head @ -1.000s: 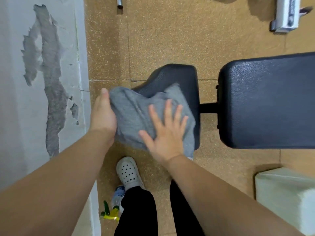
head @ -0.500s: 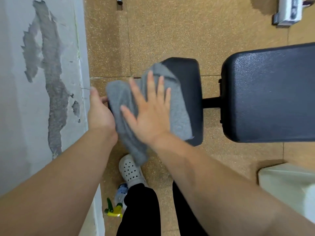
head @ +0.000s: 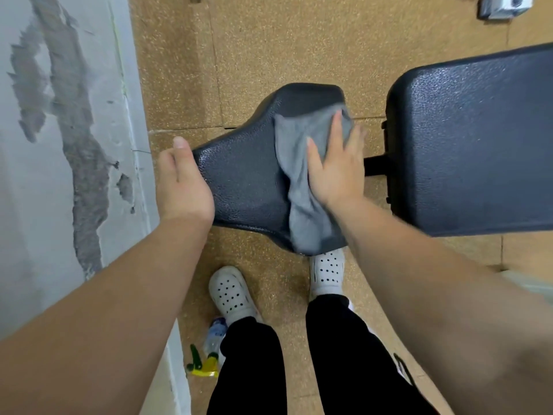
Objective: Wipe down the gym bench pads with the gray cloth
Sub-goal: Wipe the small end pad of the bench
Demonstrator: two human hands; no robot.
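Observation:
The black seat pad [head: 248, 175] of the gym bench lies in front of me, narrow end to the left. The gray cloth [head: 302, 187] is bunched along the pad's right side, hanging over its near edge. My right hand [head: 335, 169] presses flat on the cloth, fingers pointing away from me. My left hand [head: 182, 181] grips the pad's narrow left end, thumb on top. The larger black back pad [head: 472, 145] lies to the right, joined by a black bar [head: 374, 166].
A peeling grey wall [head: 59, 145] runs close along the left. A spray bottle with a yellow-green trigger [head: 206, 354] lies on the cork-coloured floor by my left white shoe [head: 230, 292]. A metal part [head: 505, 6] sits at the top right.
My right hand has swept the cloth from the pad's left part to its right side, baring the left part. My left hand has let go of the cloth and now holds the pad's end.

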